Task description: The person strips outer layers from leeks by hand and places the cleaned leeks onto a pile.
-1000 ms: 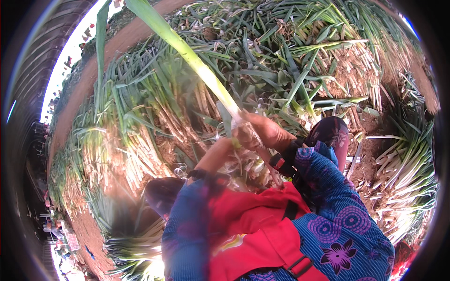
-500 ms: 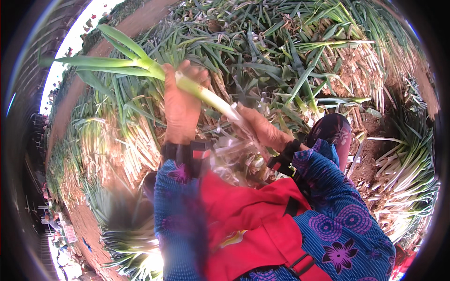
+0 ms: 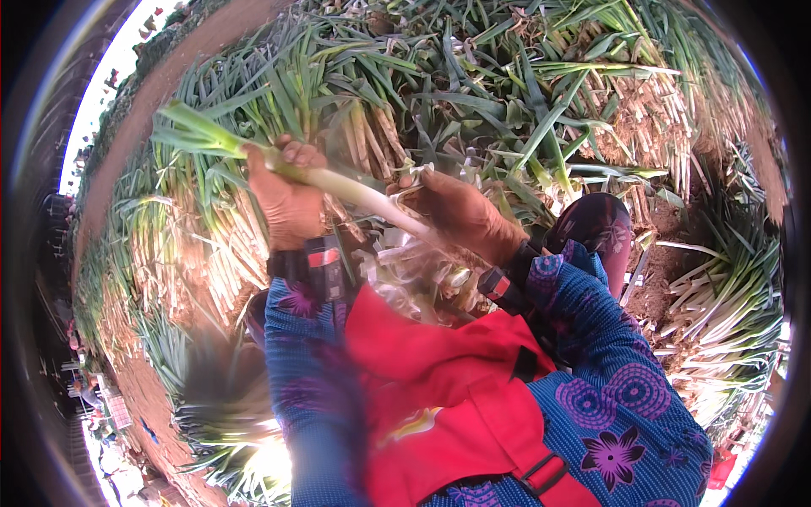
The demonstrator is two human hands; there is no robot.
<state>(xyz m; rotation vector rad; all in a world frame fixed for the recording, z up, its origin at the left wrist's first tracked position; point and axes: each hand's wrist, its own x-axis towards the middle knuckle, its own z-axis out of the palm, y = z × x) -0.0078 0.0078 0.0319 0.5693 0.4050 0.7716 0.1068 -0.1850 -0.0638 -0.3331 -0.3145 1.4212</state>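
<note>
A leek (image 3: 367,196) lies slantwise before me, its green leaves up to the left and its white shaft running down to the right. My left hand (image 3: 290,198) is wrapped round it where green turns to white. Close to the shaft's lower half is my right hand (image 3: 473,218), its fingers curled and blurred; what they pinch, if anything, I cannot make out. Below both hands sits a heap of pale peeled leek skins (image 3: 405,269). The root end, near my right wrist, is blurred.
Bundles of unpeeled leeks (image 3: 203,249) lean at the left, with more piled leeks (image 3: 642,122) at the far right. White-stemmed leeks (image 3: 726,325) lie on the soil at right. My knee (image 3: 596,232) rises beside my right wrist; a red apron (image 3: 456,397) covers my lap.
My left hand has moved left and down with the leek. My right hand has come away from the shaft slightly, its fingers now above it. The leek's leaves look more bunched.
</note>
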